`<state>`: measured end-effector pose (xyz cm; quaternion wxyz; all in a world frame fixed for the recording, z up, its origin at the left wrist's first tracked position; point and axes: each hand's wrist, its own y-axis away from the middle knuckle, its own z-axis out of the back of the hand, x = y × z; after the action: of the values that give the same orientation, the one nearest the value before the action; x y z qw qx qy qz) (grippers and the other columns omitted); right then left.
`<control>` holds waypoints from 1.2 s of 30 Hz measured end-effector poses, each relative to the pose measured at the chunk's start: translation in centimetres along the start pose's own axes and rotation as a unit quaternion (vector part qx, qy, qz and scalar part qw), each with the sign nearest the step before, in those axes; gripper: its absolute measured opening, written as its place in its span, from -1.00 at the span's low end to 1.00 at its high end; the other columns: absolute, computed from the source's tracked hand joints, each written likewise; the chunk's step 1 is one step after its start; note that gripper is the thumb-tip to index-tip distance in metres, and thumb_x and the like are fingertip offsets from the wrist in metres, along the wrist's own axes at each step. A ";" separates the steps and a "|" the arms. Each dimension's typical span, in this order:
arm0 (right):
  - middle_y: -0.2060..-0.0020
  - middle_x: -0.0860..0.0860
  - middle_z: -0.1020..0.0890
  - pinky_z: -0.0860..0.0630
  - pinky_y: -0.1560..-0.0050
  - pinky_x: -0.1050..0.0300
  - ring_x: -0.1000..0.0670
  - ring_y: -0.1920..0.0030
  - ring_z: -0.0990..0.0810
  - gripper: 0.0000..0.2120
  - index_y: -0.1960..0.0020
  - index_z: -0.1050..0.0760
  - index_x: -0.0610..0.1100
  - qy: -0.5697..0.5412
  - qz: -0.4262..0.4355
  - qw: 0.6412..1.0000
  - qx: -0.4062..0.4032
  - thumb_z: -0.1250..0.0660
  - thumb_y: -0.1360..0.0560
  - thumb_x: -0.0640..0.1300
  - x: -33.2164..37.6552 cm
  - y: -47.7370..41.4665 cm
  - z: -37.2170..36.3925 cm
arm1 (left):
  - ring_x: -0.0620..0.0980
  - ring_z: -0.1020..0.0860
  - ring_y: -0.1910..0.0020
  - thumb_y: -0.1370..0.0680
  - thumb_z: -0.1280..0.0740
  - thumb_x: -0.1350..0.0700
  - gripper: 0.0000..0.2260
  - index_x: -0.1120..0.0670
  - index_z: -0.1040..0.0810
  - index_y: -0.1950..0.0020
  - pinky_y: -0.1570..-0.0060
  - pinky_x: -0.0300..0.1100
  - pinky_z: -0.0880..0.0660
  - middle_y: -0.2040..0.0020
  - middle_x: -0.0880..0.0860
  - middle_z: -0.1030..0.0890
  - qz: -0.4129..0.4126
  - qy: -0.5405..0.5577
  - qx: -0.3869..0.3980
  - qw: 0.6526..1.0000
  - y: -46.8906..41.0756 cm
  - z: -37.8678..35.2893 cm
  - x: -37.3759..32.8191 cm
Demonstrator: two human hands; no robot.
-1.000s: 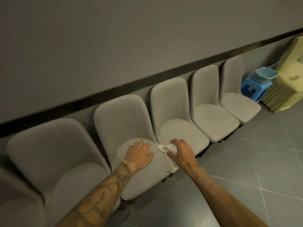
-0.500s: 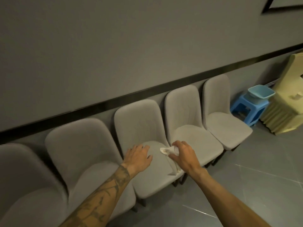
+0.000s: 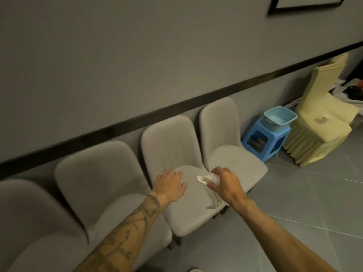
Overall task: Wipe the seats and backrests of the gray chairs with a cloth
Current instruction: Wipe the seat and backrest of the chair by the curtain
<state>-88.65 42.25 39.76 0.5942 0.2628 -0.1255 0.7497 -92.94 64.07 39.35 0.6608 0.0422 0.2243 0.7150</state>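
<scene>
Head view: the left hand point(image 3: 170, 185) lies flat, fingers spread, on the seat of the third gray chair point(image 3: 192, 213). The right hand point(image 3: 227, 186) grips the white cloth point(image 3: 204, 178) at that seat's right edge. A blue stool point(image 3: 263, 142) stands far right.

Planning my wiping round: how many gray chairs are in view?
4 gray chairs along the wall: one cut by the left edge, one beside it, one under the left hand, one by the blue stool. More may sit off-frame left.
</scene>
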 end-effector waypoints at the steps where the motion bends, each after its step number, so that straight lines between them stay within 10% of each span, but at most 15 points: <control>1: -0.12 -0.07 -0.56 -0.50 -0.06 0.07 -0.10 -0.05 -0.58 -0.54 -0.28 -0.50 -0.08 0.002 -0.004 1.000 -0.003 -0.52 -0.44 0.01 -1.7 -1.4 1.5 | 0.16 -0.33 -0.50 -0.69 -0.12 -0.16 -0.48 0.00 -0.26 -0.62 -0.45 0.02 -0.27 -0.54 0.11 -0.36 -0.007 -0.003 -0.002 1.000 -1.8 0.6 -1.9; 36: -0.08 0.01 -0.56 -0.42 -0.02 0.13 -0.06 -0.09 -0.56 -0.58 -0.21 -0.52 -0.03 0.037 0.019 0.998 0.046 -0.53 -0.41 0.01 -58.5 -50.7 43.5 | 0.16 -0.40 -0.43 -0.70 -0.13 -0.17 -0.49 0.00 -0.28 -0.61 -0.39 0.01 -0.36 -0.46 0.10 -0.42 0.025 0.049 -0.014 0.998 -60.6 5.9 -61.7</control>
<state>-20.37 -14.49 37.82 0.5715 0.2596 -0.0737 0.7749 -27.17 7.76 36.36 0.6314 0.0038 0.2449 0.7357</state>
